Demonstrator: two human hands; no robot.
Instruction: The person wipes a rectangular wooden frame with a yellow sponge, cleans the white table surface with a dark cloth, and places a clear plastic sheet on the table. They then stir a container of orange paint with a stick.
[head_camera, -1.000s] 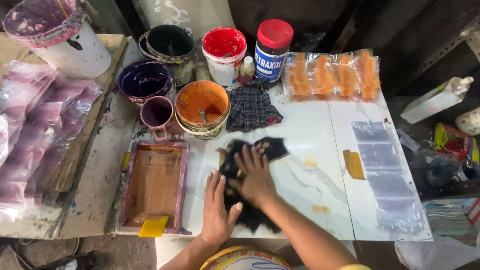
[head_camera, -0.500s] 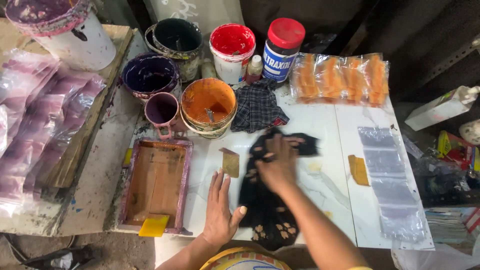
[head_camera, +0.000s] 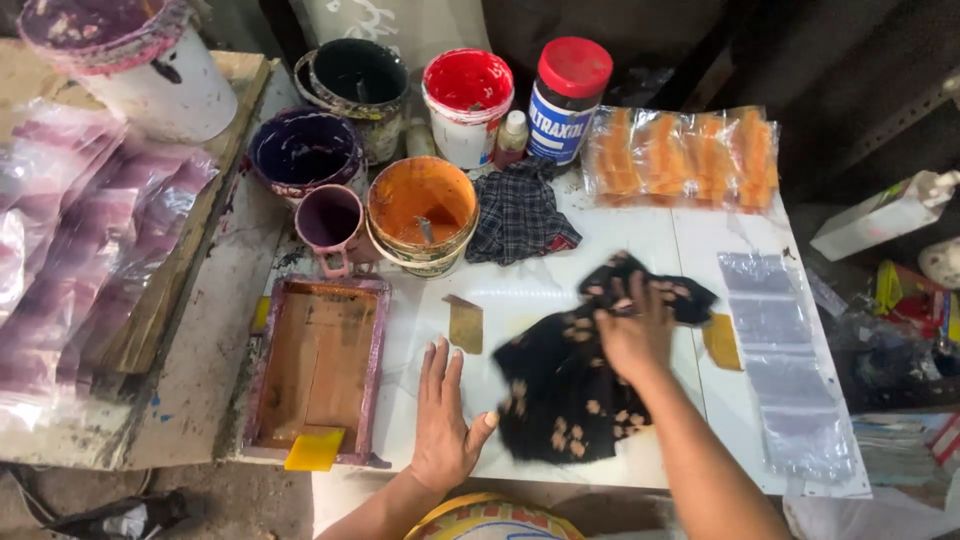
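A black cloth with tan paw-like prints (head_camera: 570, 385) lies spread on the white tabletop (head_camera: 520, 300). My right hand (head_camera: 633, 333) presses on the cloth's upper part, fingers closed over the fabric. Flat on the table just left of the cloth rests my left hand (head_camera: 444, 420), fingers apart and holding nothing. A small tan card (head_camera: 465, 324) lies just above my left hand.
A wooden screen frame (head_camera: 318, 365) with a yellow squeegee (head_camera: 315, 450) sits left. Paint pots stand behind: orange (head_camera: 422, 212), red (head_camera: 467, 92), purple (head_camera: 303, 152), dark (head_camera: 358, 78). A checked rag (head_camera: 520, 212), a red-lidded jar (head_camera: 568, 95), orange packets (head_camera: 685, 155) and clear bags (head_camera: 785, 370) lie around.
My right hand has dragged the black cloth rightward and spread it out, uncovering the tan card. My left hand has stayed flat on the table.
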